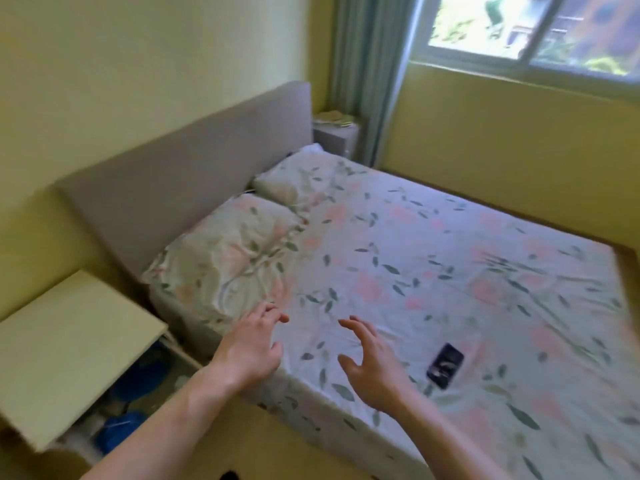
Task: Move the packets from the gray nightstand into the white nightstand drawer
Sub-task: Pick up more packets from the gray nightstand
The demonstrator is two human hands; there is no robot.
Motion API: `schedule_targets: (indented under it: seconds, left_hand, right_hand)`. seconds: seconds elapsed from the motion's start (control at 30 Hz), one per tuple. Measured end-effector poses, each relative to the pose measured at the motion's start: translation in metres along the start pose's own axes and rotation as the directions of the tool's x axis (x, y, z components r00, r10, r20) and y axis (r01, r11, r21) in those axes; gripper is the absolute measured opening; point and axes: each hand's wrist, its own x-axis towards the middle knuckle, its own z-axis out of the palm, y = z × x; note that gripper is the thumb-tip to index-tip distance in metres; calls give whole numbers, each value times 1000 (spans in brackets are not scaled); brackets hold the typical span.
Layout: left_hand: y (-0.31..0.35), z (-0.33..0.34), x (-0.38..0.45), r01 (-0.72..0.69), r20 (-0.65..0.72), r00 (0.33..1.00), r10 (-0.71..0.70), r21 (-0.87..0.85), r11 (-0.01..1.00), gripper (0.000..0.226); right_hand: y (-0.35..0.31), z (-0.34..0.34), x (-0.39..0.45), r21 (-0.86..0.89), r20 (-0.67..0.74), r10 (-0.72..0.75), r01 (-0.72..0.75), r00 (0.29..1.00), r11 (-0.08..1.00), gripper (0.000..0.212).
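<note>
The white nightstand [69, 348] stands at the lower left beside the bed, its drawer [138, 393] pulled open with blue items showing inside. The gray nightstand [334, 136] is far off, past the headboard near the curtain, with pale packets [334, 117] lying on its top. My left hand [249, 351] hovers over the bed's near corner, fingers spread and holding nothing. My right hand [370, 365] is beside it over the sheet, fingers apart and also holding nothing.
A wide bed with a floral sheet [433, 271] and two pillows [235, 258] lies between me and the gray nightstand. A dark phone [445, 365] rests on the sheet near my right hand. A gray headboard [180, 188] runs along the wall; a window is at top right.
</note>
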Motion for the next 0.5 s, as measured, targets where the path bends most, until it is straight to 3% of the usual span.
schedule_targets:
  seconds: [0.2,0.5]
  left_hand:
    - [186,64,-6,-201,52,978,201,3,980,47]
    - [399,119,6,-421,134,902,410,67,905,50]
  right_hand:
    - [147,-117,-111,73,-146,146,-136,978,988,60]
    - [288,-253,-206,151,-305,261,-224,916,963,62]
